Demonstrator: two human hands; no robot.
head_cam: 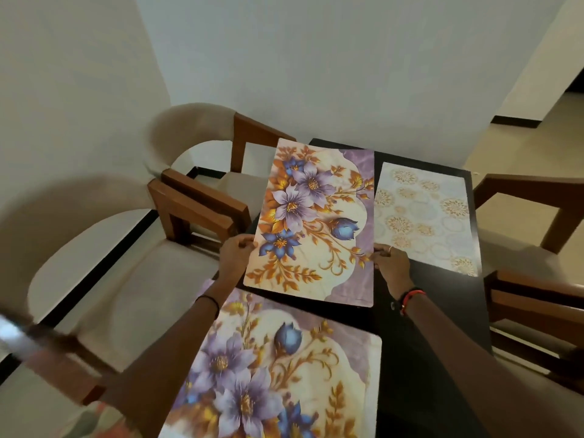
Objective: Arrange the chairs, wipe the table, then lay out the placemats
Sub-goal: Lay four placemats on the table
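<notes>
A flowered placemat [316, 222] with purple and blue blooms is held over the far left part of the dark table [442, 305]. My left hand [235, 252] grips its left edge and my right hand [390, 262] pinches its right edge. A second flowered placemat [284, 374] lies on the table close to me. A pale placemat [423, 216] with gold circle patterns lies at the far right. Two cushioned chairs [104, 263] with wooden arms stand on the left side, and two more chairs [537, 295] on the right.
A white wall corner rises behind the table and the left chairs. Beige floor and a doorway open at the upper right [543, 99]. A blurred pale object crosses the lower left edge [19, 339].
</notes>
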